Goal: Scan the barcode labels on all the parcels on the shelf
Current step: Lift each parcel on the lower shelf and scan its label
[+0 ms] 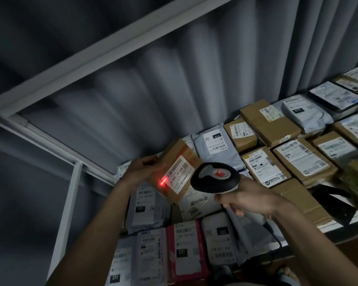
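A person's left hand (142, 169) grips a small cardboard parcel (175, 171), fingers curled round its far edge, tilting it up above the other parcels on the white metal shelf (329, 225). Its white label (179, 173) reads "J6 S04" twice beneath a barcode. The right hand (249, 200) wraps its fingers round the handle of a black-and-white barcode scanner (215, 177), held just beside the parcel. A red scan line (163, 181) glows at the label's left end. Nearby grey mailer bags show "231", "010" and "2005".
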